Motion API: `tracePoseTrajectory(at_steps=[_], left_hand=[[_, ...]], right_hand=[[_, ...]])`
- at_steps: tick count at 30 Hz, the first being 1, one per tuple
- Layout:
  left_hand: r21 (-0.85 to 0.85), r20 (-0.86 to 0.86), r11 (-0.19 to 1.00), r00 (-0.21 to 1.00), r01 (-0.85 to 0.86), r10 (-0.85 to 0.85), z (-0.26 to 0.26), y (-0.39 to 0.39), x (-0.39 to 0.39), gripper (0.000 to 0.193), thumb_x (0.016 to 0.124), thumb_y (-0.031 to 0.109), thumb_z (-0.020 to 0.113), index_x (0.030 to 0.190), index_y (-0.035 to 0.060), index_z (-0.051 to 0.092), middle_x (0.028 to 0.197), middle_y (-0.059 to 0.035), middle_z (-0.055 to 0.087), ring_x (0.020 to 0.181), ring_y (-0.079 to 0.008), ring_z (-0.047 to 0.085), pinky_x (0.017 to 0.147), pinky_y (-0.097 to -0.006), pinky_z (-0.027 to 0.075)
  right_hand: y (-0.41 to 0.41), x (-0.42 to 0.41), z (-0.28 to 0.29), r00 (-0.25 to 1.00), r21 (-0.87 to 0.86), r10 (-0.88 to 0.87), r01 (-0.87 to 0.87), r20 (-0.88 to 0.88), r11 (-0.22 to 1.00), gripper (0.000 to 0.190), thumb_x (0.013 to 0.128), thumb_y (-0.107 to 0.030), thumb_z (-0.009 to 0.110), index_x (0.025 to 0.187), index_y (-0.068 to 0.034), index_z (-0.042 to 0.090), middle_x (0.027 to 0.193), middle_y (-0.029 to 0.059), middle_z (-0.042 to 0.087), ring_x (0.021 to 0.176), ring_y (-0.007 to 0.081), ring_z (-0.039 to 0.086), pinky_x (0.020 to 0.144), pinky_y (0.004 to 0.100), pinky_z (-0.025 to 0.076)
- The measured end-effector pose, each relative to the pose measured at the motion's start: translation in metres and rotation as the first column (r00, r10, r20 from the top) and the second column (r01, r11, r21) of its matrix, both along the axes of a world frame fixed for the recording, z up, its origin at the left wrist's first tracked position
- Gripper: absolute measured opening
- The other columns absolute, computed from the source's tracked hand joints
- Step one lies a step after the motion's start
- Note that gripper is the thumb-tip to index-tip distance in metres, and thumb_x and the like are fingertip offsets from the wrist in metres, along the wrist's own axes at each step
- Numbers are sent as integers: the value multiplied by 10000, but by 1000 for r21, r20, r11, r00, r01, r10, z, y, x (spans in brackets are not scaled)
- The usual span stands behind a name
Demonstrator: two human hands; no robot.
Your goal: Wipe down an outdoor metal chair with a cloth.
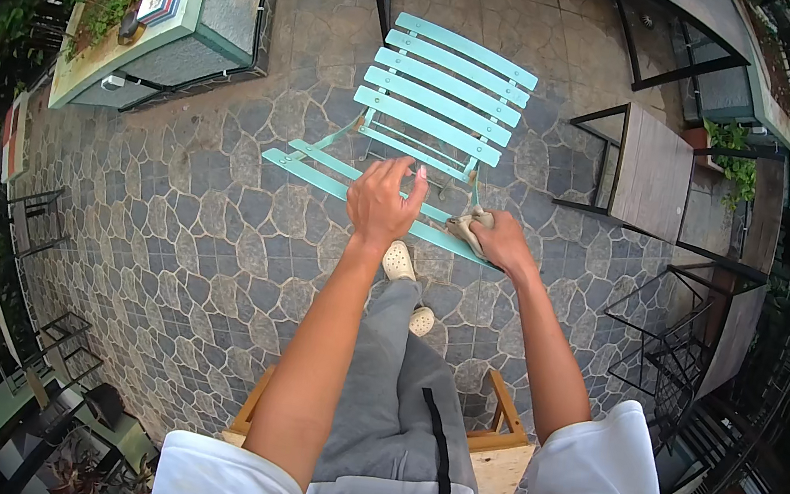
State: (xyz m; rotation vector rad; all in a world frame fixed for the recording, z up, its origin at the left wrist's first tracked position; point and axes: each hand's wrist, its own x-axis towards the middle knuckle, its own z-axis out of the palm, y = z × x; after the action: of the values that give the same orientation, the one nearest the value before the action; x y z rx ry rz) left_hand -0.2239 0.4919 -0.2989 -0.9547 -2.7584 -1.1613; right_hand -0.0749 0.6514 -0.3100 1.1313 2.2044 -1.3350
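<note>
A turquoise slatted folding chair (437,106) stands before me on the stone-patterned paving. Its group of several slats faces up on the far side, and two longer slats (310,175) cross nearer to me. Over the middle of those two slats is my left hand (385,200), its thumb and fingers apart and nothing seen between them; whether it touches the slats I cannot tell. My right hand (505,241) grips a crumpled beige cloth (469,231) against the right end of the same slats. Part of the slats is hidden behind my left hand and the cloth.
I sit on a wooden seat (504,471), with my beige clogs (400,261) below the chair. Wood-topped tables with black frames (651,173) stand at the right. A planter wall (228,4) rises at the upper left. More furniture (122,436) is at the lower left.
</note>
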Motion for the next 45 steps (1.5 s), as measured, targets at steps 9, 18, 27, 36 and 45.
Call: tracePoseTrajectory(at_steps=[9,18,27,36,45], left_hand=[[-44,78,998,996,-37,40,2,-1,0,193,890,272,671,898,87,726,792,-67,712,726,-302,688,598,-421,503],[-59,122,998,992,-15,22,4,4,2,209,894,291,671,874,90,725,788,-55,712,711,-291,686,574,-414,495],[-60,116,997,991,-55,61,4,2,1,218,889,310,679,859,100,729,781,-48,713,679,-289,680,555,-410,485],[-68,111,997,993,-33,41,1,1,3,229,886,323,690,854,101,731,781,-51,716,678,-273,687,562,-402,490],[-61,103,995,991,-74,80,-2,-2,1,232,892,323,687,874,96,734,793,-49,719,723,-259,702,592,-393,505]], right_hand=[[-19,-74,-32,947,-100,204,-234,-250,967,426,849,-270,675,1182,-3,680,1100,251,708,1012,407,688,865,458,531],[-19,-72,-62,870,127,375,-353,-321,927,373,968,-333,568,1088,-1,689,855,311,677,847,485,670,795,538,518],[31,-2,-32,944,129,330,-324,-31,937,479,968,-463,590,1064,-4,689,856,284,698,868,462,682,814,502,530],[-17,-49,-47,988,-31,109,-113,-108,993,532,867,-428,731,1167,5,656,1000,266,710,976,435,682,871,485,525],[32,-2,-27,929,-106,358,-367,-94,924,424,914,-399,669,1163,-56,658,993,237,706,949,380,691,842,460,524]])
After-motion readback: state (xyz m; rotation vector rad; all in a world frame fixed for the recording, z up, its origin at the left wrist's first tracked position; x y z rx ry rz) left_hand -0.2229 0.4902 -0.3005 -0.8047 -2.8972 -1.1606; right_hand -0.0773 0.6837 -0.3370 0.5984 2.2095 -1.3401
